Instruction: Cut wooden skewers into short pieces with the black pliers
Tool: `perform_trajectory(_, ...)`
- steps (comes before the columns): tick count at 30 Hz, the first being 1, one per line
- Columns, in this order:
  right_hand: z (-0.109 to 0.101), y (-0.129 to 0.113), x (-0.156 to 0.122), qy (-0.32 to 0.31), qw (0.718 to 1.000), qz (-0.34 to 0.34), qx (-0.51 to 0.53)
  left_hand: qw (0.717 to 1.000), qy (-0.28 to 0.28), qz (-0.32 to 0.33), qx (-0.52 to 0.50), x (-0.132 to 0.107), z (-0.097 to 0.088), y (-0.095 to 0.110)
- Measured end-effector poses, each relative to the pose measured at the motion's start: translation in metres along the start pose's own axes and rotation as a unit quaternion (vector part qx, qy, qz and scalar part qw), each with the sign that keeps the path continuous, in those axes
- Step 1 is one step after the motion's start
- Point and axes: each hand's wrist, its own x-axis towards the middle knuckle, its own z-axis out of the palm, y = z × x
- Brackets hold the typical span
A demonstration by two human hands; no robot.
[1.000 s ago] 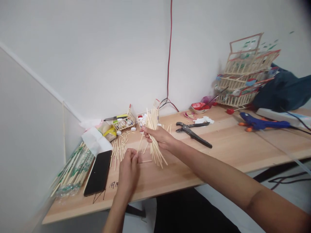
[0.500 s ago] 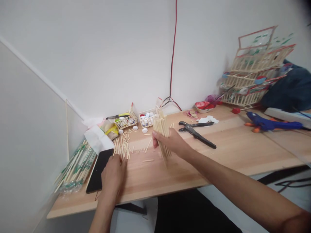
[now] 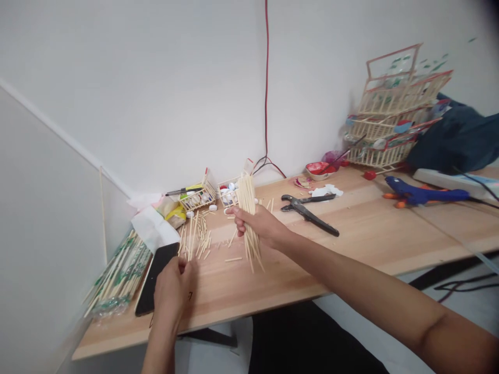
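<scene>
My right hand (image 3: pixel 259 223) is wrapped round a thick bundle of thin wooden sticks (image 3: pixel 246 195), held roughly upright above the table, with lower ends fanning out slightly. At the left, my left hand (image 3: pixel 171 291) has its fingers curled together at the ends of a few thin wooden sticks (image 3: pixel 191 236); its fingertips are partly hidden. Cut short sticks (image 3: pixel 201 231) lie scattered just beyond it. Beside the left hand lies a flat black device (image 3: pixel 156 272), perhaps a phone or tablet.
Plastic-wrapped sticks (image 3: pixel 120 275) lie at the left edge. Small stick carts (image 3: pixel 198 197) stand by the wall. Black pliers (image 3: pixel 312 215), a red paint dish (image 3: pixel 319 170), a blue glue gun (image 3: pixel 424 193) and stacked stick baskets (image 3: pixel 390 124) occupy the right side.
My right hand has shifted slightly left with the bundle, whose lower ends now spread wider. My left hand has drawn slightly nearer me. The view has turned a little right.
</scene>
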Motion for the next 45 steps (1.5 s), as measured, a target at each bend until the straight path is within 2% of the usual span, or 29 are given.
perform_trajectory(2, 0.004, 0.006, 0.007, -0.017, 0.999, 0.022, 0.030, 0.994, 0.005, 0.047, -0.096, -0.003, 0.000, 0.001)
perform_trajectory(5, 0.008, 0.014, 0.017, -0.022, 0.997, 0.047, 0.056, 0.975, -0.037, 0.092, -0.197, -0.010, 0.004, 0.016)
perform_trajectory(8, 0.010, 0.016, 0.025, -0.011, 0.997, 0.055, 0.060, 0.957, -0.082, 0.117, -0.253, -0.019, 0.012, 0.039)
perform_trajectory(11, 0.007, 0.011, 0.028, -0.012, 0.999, 0.033, 0.027, 0.944, -0.109, 0.146, -0.275, -0.024, 0.021, 0.054)
perform_trajectory(14, 0.001, 0.004, 0.024, 0.005, 0.999, -0.015, -0.032, 0.949, -0.112, 0.178, -0.234, -0.016, 0.020, 0.051)
perform_trajectory(16, -0.004, -0.001, 0.019, 0.032, 0.993, -0.062, -0.097, 0.968, -0.085, 0.173, -0.160, 0.001, 0.012, 0.040)
perform_trajectory(17, -0.006, -0.004, 0.016, 0.041, 0.987, -0.085, -0.131, 0.979, -0.056, 0.154, -0.118, 0.012, 0.006, 0.032)
perform_trajectory(19, -0.009, -0.011, 0.008, 0.045, 0.976, -0.115, -0.177, 0.997, 0.027, 0.073, -0.014, 0.037, -0.004, 0.018)
perform_trajectory(20, -0.010, -0.014, 0.005, 0.040, 0.975, -0.120, -0.185, 0.998, 0.032, 0.041, 0.037, 0.051, -0.008, 0.012)
perform_trajectory(22, -0.009, -0.021, -0.002, 0.017, 0.976, -0.115, -0.182, 0.993, 0.004, -0.025, 0.115, 0.076, -0.011, 0.004)
perform_trajectory(25, -0.008, -0.024, -0.008, -0.020, 0.985, -0.078, -0.154, 0.983, -0.043, -0.065, 0.166, 0.102, -0.005, 0.004)
perform_trajectory(30, -0.009, -0.011, -0.007, -0.032, 0.995, -0.021, -0.096, 0.982, -0.054, -0.073, 0.167, 0.120, 0.009, 0.010)
perform_trajectory(36, -0.014, 0.003, -0.003, -0.011, 0.999, 0.019, -0.039, 0.986, -0.064, -0.035, 0.149, 0.121, 0.009, 0.008)
perform_trajectory(39, -0.016, 0.003, -0.002, -0.005, 0.999, 0.025, -0.027, 0.990, -0.059, -0.002, 0.129, 0.119, 0.003, 0.005)
perform_trajectory(42, -0.019, 0.004, -0.001, -0.001, 0.999, -0.004, -0.034, 0.993, -0.049, 0.026, 0.104, 0.116, -0.010, 0.001)
perform_trajectory(45, -0.019, 0.001, 0.001, 0.022, 0.997, -0.059, -0.051, 0.997, -0.020, 0.075, -0.009, 0.105, -0.025, 0.004)
